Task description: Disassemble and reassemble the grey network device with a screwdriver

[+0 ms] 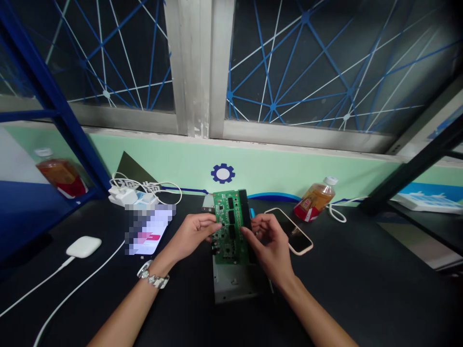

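Observation:
A green circuit board (224, 241) with black components is held up between my two hands in the middle of the view. My left hand (195, 233) pinches its left edge, thumb on the front face. On the opposite side, my right hand (269, 241) grips the edge by a long black strip (245, 207), with the thumb on the front. Below and behind the board is a grey metal plate (235, 284) with small holes, partly hidden by the board. A small blue piece shows just above my right fingers.
A phone (302, 236) with a pale case lies right of my right hand, near a drink bottle (314, 198). Left are a lit phone (154, 231), a white charging case (84, 246), cables and a power strip (133, 196). Metal frames flank the black table (347, 289).

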{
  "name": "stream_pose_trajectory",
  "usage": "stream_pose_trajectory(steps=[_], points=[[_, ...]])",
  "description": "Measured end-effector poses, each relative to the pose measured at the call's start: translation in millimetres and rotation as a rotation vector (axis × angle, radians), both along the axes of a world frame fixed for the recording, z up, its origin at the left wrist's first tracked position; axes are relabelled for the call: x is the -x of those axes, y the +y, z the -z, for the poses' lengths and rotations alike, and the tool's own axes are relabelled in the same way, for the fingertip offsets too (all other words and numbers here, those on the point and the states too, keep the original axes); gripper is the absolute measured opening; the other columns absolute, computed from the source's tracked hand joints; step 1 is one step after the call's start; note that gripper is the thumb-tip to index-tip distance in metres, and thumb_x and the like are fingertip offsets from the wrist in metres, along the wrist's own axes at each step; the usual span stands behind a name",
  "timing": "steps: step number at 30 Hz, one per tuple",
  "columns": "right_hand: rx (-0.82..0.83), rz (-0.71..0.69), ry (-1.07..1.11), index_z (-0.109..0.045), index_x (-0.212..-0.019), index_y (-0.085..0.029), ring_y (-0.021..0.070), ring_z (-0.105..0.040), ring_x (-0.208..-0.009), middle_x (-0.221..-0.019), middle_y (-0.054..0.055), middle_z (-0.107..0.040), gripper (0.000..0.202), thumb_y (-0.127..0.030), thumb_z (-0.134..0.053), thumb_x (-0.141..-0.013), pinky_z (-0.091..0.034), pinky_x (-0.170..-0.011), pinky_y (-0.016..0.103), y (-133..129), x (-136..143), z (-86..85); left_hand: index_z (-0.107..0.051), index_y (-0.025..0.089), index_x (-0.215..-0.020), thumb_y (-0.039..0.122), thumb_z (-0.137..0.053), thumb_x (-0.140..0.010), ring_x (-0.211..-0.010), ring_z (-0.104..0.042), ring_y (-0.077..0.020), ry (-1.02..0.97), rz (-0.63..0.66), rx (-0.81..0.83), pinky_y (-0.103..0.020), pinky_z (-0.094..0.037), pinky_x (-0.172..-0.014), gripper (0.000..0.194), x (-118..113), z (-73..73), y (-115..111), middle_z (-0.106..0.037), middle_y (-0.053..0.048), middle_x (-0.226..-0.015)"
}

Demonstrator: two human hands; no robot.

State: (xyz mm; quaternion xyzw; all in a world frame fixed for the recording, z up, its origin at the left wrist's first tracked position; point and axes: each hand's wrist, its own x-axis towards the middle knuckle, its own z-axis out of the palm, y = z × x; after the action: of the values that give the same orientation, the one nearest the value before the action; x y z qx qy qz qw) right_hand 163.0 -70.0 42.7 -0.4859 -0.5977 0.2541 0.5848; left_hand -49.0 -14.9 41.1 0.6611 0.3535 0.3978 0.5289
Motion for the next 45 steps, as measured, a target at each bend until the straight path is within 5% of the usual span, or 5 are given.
stream_pose_trajectory(steps=[7,16,31,41,45], points=[[0.089,-0.465,-0.049,-0.030,-0.147,-0.029,0.0199,-0.054,-0.100,-0.125,0.009,-0.050,0.078,-0.014,-0.067,-0.080,-0.052,-0.071,0.028,-17.7,9.3,-9.6,-0.068,0.018,-0.115,0.040,-0.065,-0.088,-0.091,-0.064,-0.0184,-0.108,0.060,0.243,-0.028,-0.050,-0.080,0.035,3.6,8.2,8.7,-0.071,-0.008,-0.103],[0.039,-0.452,-0.084,-0.024,-0.150,-0.037,0.0195,-0.051,-0.099,-0.126,0.008,-0.038,0.102,-0.023,-0.084,-0.068,-0.057,-0.075,0.032,-28.5,26.1,-2.4,-0.065,0.019,-0.125,0.039,-0.062,-0.091,-0.087,-0.066,-0.0187,-0.193,0.148,0.231,-0.030,-0.048,-0.082,0.040,-11.4,9.8,-1.3,-0.072,-0.011,-0.108],[0.161,-0.252,-0.011,-0.052,-0.139,-0.024,0.0142,-0.055,-0.076,-0.092,0.003,-0.056,0.053,-0.029,-0.062,-0.088,-0.050,-0.070,0.027,0.6,3.8,9.5,-0.070,0.016,-0.112,0.034,-0.070,-0.084,-0.083,-0.063,-0.0161,-0.175,-0.019,0.271,-0.026,-0.056,-0.067,0.033,30.9,0.1,15.9,-0.068,-0.008,-0.097],[0.404,-0.458,0.176,-0.040,-0.147,-0.026,0.0111,-0.055,-0.065,-0.085,0.000,-0.061,0.066,-0.035,-0.066,-0.086,-0.050,-0.061,0.025,-0.8,16.7,20.1,-0.050,0.022,-0.126,0.034,-0.067,-0.086,-0.068,-0.063,-0.0139,-0.206,-0.062,-0.010,-0.024,-0.057,-0.055,0.045,7.1,-5.0,5.0,-0.062,-0.001,-0.085],[0.491,-0.494,0.310,-0.064,-0.123,-0.023,0.0136,-0.057,-0.065,-0.081,0.000,-0.061,0.045,-0.046,-0.066,-0.084,-0.054,-0.059,0.029,1.6,15.1,10.3,-0.060,0.017,-0.116,0.036,-0.062,-0.089,-0.079,-0.066,-0.0186,-0.091,-0.077,-0.097,-0.027,-0.058,-0.061,0.033,9.6,-1.8,6.3,-0.066,-0.007,-0.090]])
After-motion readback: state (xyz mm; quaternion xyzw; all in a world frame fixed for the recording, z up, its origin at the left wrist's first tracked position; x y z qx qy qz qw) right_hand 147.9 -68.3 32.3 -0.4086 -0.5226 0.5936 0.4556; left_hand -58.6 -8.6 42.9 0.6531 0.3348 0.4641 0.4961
